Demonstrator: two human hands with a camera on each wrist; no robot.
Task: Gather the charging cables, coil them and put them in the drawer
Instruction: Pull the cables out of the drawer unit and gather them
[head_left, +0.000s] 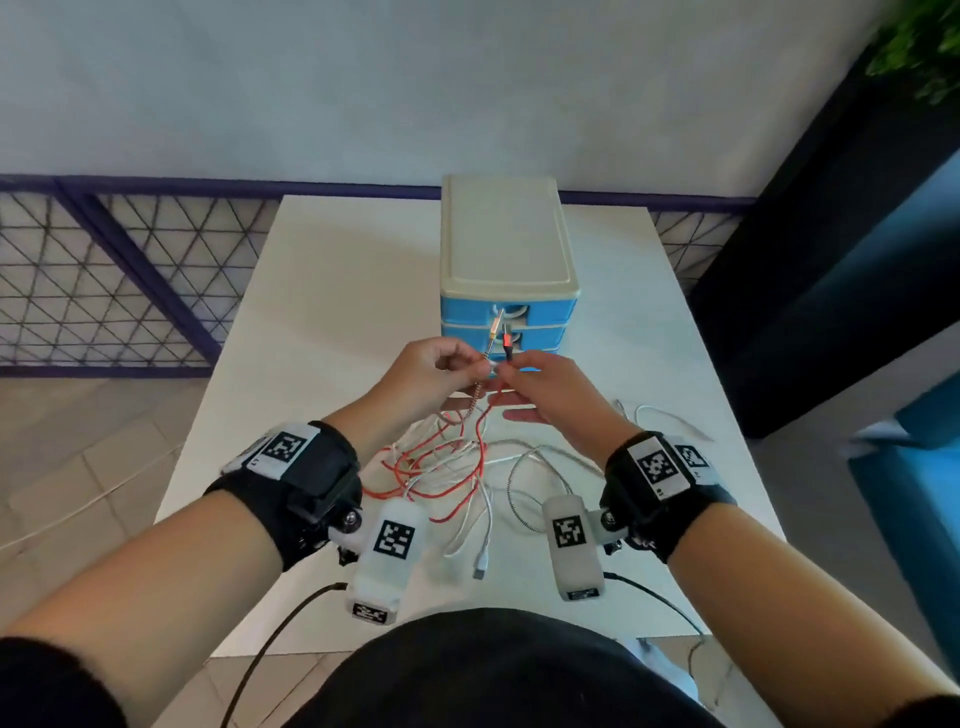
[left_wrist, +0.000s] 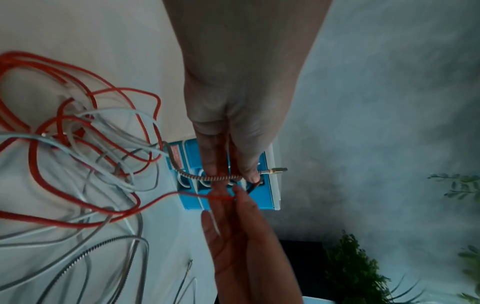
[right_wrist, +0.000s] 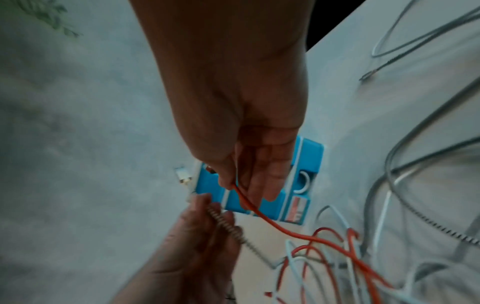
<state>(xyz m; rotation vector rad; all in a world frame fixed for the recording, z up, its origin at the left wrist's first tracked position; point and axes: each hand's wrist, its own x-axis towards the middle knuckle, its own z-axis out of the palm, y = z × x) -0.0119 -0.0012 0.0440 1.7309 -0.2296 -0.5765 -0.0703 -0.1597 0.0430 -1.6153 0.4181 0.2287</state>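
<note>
Both hands are raised in front of the blue drawer unit (head_left: 506, 270), whose drawers are closed. My left hand (head_left: 436, 366) pinches a brown-and-white braided cable (left_wrist: 207, 176) just below its gold plug (head_left: 496, 327). My right hand (head_left: 540, 387) pinches the red cable (right_wrist: 259, 214) near its red-and-black plug (head_left: 507, 345), with its other fingers straight. Both plugs point up, side by side. The rest of the red cable (head_left: 441, 467) lies tangled with white cables (head_left: 485, 499) on the white table (head_left: 322, 291) beneath my wrists.
A grey braided cable (head_left: 519, 483) loops at the right of the tangle, and a thin white cable (head_left: 665, 415) lies further right. A white plug (head_left: 480, 564) rests near the table's front edge. A dark wall and a plant (head_left: 924, 47) stand to the right.
</note>
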